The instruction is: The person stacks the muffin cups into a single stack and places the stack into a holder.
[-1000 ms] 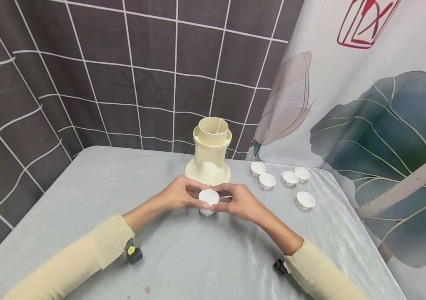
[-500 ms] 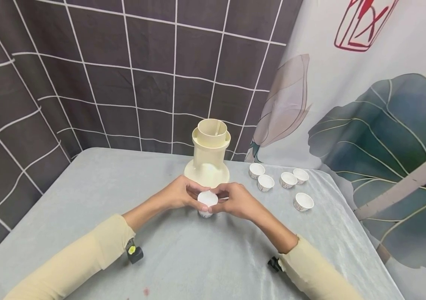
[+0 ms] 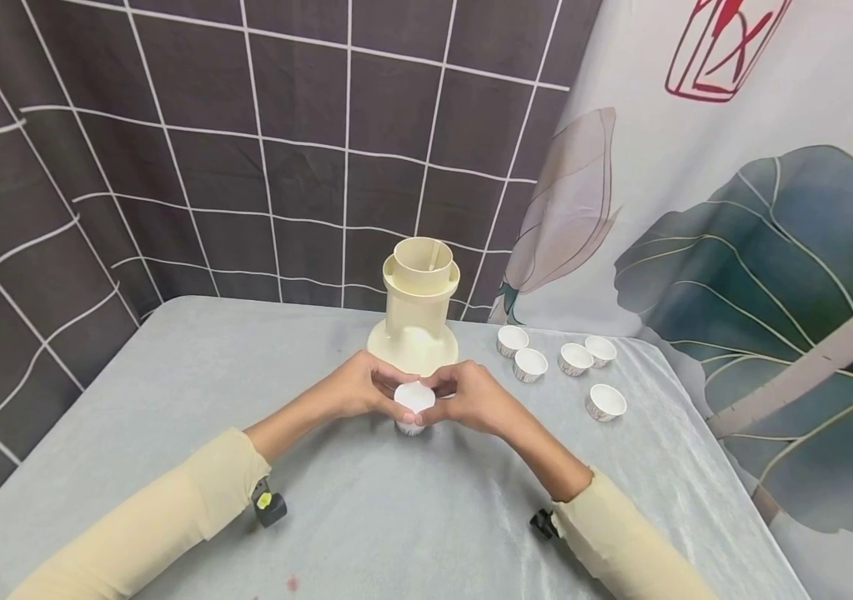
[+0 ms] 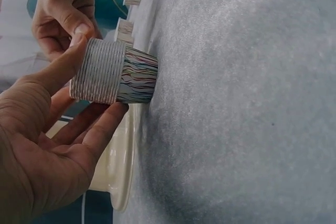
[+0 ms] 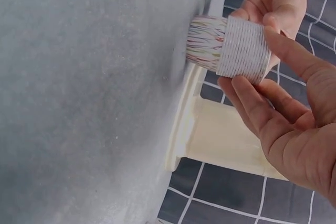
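A stack of nested white paper baking cups (image 3: 414,397) stands upright at the front of the cream plastic stand. Its lowest cup shows thin coloured streaks in the left wrist view, with the many rims of the stack (image 4: 97,72) packed closely above. My left hand (image 3: 361,387) grips the stack from the left, thumb at the top rim and fingers along the side. From the right, my right hand (image 3: 474,402) holds the same stack (image 5: 244,48) between thumb and fingers. The stack's base is close over the grey cloth.
Just behind the hands stands a cream plastic stand (image 3: 418,312) with a round flared base and tubular top. Several single baking cups (image 3: 606,402) sit apart on the right of the cloth-covered table (image 3: 366,517). Printed curtains hang behind.
The right forearm has come slightly inward. Both hands keep their hold on the stack of baking cups, which stays in place before the stand.
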Demonstrator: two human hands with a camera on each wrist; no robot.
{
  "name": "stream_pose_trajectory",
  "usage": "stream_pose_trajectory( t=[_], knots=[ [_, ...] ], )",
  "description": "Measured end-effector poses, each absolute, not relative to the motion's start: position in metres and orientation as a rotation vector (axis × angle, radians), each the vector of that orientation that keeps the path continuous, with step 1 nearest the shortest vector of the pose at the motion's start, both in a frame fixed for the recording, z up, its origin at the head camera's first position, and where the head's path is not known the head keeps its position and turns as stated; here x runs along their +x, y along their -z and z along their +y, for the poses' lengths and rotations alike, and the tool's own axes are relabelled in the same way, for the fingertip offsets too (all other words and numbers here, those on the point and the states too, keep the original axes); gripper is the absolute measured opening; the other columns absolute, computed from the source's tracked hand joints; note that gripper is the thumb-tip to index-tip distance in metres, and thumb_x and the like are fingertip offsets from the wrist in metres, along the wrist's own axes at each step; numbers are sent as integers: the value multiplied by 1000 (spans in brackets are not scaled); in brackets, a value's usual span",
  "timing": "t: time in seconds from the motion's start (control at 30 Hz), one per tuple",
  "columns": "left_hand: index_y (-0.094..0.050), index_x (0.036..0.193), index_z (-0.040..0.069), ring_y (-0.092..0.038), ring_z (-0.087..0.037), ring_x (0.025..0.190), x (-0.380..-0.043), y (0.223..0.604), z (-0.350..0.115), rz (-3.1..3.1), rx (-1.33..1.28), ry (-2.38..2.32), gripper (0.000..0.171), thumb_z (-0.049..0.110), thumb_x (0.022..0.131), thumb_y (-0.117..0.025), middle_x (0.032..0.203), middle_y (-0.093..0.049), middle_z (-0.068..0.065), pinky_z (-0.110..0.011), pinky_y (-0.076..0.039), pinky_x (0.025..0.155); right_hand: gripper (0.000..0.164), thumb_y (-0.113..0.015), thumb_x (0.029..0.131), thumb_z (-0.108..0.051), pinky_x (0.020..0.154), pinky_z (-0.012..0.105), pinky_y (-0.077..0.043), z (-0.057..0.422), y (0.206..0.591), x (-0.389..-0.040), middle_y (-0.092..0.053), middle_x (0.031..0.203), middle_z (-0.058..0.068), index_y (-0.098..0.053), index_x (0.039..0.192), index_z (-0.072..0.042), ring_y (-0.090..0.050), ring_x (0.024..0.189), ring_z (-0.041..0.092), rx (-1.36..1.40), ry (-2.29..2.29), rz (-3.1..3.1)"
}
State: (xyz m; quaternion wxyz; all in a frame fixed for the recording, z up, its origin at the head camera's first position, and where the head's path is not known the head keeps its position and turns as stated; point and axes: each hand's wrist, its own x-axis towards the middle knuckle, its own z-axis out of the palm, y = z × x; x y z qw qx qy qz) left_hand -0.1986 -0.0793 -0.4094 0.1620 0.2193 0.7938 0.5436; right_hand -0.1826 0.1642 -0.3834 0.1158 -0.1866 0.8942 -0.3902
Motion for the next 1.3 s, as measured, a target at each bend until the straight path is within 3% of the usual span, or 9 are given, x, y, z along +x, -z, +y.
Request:
stream_pose_trajectory(
  t=[0.23, 0.67, 0.9, 1.13, 1.3],
  knots=[
    [-82, 131, -1, -86, -25, 103, -198, 409, -80, 2268, 631, -1555, 56, 6, 80, -102, 116, -86, -19, -27, -68, 88, 41, -101, 78, -22, 84, 26, -62, 164, 385, -183, -88, 103, 6, -87, 113, -6, -74, 91, 6, -553, 1161, 2623],
    [-81, 131, -3, -86, -25, 103, -198, 410, -79, 2240, 641, -1568, 54, 4, 81, -101, 117, -86, -21, -31, -69, 92, 44, -102, 82, -26, 93, 33, -68, 168, 389, -178, -89, 113, 5, -87, 119, -8, -83, 105, 16, -569, 1145, 2668],
    [-81, 129, -4, -85, -24, 103, -200, 412, -79, 2247, 618, -1563, 53, 4, 81, -101, 117, -86, -23, -32, -69, 93, 47, -100, 85, -26, 92, 34, -70, 171, 389, -173, -88, 116, 9, -85, 125, -7, -85, 105, 20, -630, 1164, 2656],
    [-82, 129, -3, -85, -28, 107, -201, 411, -79, 2268, 617, -1537, 52, 5, 81, -101, 117, -86, -20, -34, -69, 94, 41, -99, 87, -21, 87, 27, -68, 177, 388, -173, -89, 111, 8, -86, 122, -6, -86, 103, 20, -660, 1194, 2643],
    [-83, 126, -1, -85, -24, 106, -202, 409, -79, 2270, 601, -1523, 50, 6, 81, -101, 116, -87, -17, -33, -69, 95, 35, -96, 90, -19, 86, 24, -67, 184, 388, -173, -88, 111, 8, -86, 121, -7, -85, 102, 19, -683, 1199, 2627]
  ],
)
